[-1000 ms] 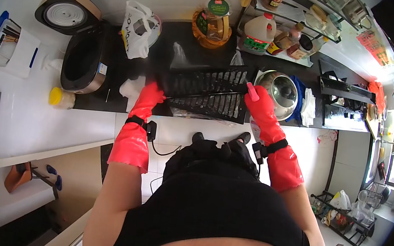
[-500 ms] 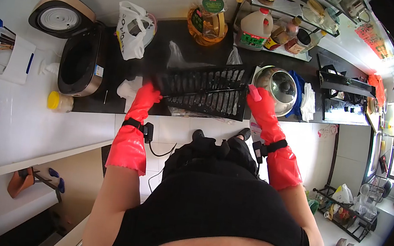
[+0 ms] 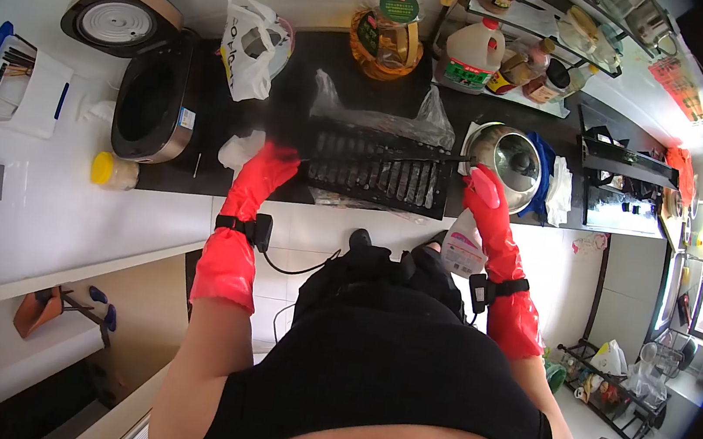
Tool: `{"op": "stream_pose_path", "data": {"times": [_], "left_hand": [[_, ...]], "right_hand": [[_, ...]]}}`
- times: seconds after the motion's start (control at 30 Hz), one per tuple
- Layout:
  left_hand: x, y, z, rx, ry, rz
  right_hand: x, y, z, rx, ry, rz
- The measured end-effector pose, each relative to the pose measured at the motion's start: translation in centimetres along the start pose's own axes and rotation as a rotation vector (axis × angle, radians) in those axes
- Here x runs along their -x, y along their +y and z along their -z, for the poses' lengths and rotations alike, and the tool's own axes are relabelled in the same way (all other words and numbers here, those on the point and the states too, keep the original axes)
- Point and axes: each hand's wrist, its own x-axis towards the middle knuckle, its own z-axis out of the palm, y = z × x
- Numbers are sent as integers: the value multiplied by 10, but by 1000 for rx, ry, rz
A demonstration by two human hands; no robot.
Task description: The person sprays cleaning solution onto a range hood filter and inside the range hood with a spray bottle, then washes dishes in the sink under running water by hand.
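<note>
Red-rubber-gloved right hand [image 3: 492, 215] grips a white plastic spray bottle [image 3: 464, 249] beyond the black countertop [image 3: 307, 65]'s front edge; matching left hand [image 3: 268, 167], grip too blurred to tell, is beside a black slotted rack [image 3: 383, 173] near that edge.

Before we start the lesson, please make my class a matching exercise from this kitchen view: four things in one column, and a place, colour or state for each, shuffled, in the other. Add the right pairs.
Things
1. Rice cooker
2. Slotted grate
3. Spray bottle
4. Rubber gloves

Descriptions
A. Gripped in the right hand
B. Pinkish red
C. Lid standing open
D. Black, between the left hand and the right hand

Right pairs
1-C, 2-D, 3-A, 4-B
</note>
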Motion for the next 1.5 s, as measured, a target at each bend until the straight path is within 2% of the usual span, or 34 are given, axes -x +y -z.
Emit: {"op": "stream_pose_path", "data": {"times": [0.1, 0.2, 0.3, 0.4, 0.5, 0.6, 0.7, 0.8, 0.9, 1.0, 1.1, 1.2, 1.3, 1.4, 1.5], "left_hand": [[-4, -8, 2, -56, 31, -70], [7, -1, -6, -437, -26, -103], [-1, -16, -1, -361, 48, -222], [-6, -17, 9, -367, 65, -88], [12, -11, -25, -507, 66, 9], [10, -13, -26, -559, 82, 6], [21, -14, -39, -547, 198, -24], [3, -21, -7, -488, 202, -36], [13, -19, -4, -565, 205, -50], [10, -17, 9, -444, 66, -51], [17, -21, -8, -496, 164, -92], [6, -21, 8, -479, 65, -121], [33, -17, -35, -514, 98, -171], [16, -18, -13, -439, 95, -130], [17, -22, -7, -458, 72, -168]], "right_hand": [[7, 2, -6, 42, 74, 99], [16, -26, -10, 133, 15, 71], [25, -18, -2, 199, -91, -99], [32, -7, -4, 375, -90, 151], [28, 4, -6, 482, -68, 241], [11, 12, -10, 781, -166, 348], [0, 21, -15, 957, -183, 312], [-10, 10, -27, 940, -141, 234], [-15, -7, -43, 943, -108, 320], [-32, -13, -53, 927, -194, 323], [-46, -11, -67, 1018, -239, 244], [-52, -16, -78, 998, -213, 228], [-54, -40, -90, 820, -238, -9], [-63, -34, -98, 939, -299, 218], [-74, -34, -113, 949, -282, 137]]}}
